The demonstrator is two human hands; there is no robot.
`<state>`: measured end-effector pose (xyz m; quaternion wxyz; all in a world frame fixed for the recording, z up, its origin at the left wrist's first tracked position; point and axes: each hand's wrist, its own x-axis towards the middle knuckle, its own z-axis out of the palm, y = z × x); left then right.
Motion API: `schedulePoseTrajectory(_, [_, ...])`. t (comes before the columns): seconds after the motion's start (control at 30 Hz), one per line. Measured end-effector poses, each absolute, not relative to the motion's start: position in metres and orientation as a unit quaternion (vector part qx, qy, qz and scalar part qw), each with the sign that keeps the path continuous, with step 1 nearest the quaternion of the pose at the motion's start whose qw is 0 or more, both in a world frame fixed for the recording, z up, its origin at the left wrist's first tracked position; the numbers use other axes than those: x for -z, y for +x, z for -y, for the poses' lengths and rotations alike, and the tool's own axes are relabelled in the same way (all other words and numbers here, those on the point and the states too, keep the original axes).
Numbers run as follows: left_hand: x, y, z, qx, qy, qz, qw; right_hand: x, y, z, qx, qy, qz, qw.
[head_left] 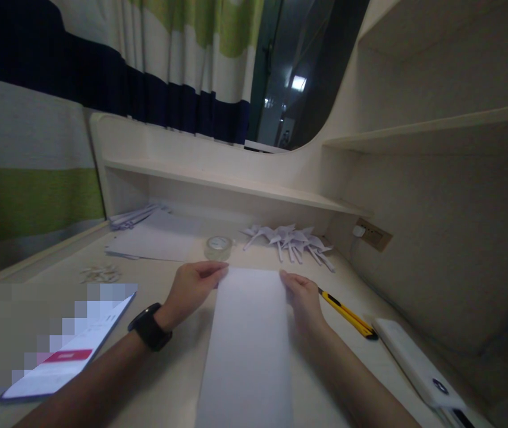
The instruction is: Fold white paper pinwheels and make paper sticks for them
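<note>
A long white sheet of paper (249, 345) lies on the desk (178, 380) in front of me, running away from me. My left hand (194, 288) pinches its far left corner, fingers closed on the edge. My right hand (302, 297) grips the far right corner in the same way. A black watch (150, 327) sits on my left wrist.
A roll of clear tape (218, 247) stands just beyond the sheet. Folded paper pieces (292, 241) lie at the back right, a paper stack (151, 241) at the back left. A yellow utility knife (347, 315) and a white device (414, 362) lie at right, a phone (71, 351) at left.
</note>
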<state>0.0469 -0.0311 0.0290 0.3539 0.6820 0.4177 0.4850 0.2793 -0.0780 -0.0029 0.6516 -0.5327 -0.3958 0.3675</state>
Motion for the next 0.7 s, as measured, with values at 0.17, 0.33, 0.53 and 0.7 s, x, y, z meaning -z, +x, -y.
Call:
schedulePoseTrajectory(0.17, [-0.01,0.048,0.018,-0.426,0.73,-0.448,0.291,0.009,0.279,0.077,-0.18,-0.627,0.52,0.551])
schedulePoseTrajectory(0.33, [0.01,0.045,0.001,-0.368,0.74,-0.479,0.296,0.016,0.261,0.09,-0.084,-0.62,0.733,0.269])
schedulePoseTrajectory(0.53, [0.023,0.042,-0.008,-0.347,0.732,-0.491,0.32,0.028,0.245,0.096,-0.094,-0.591,0.795,0.1])
schedulePoseTrajectory(0.7, [0.025,0.042,-0.008,-0.334,0.73,-0.489,0.341,0.033,0.243,0.096,-0.077,-0.597,0.795,0.072])
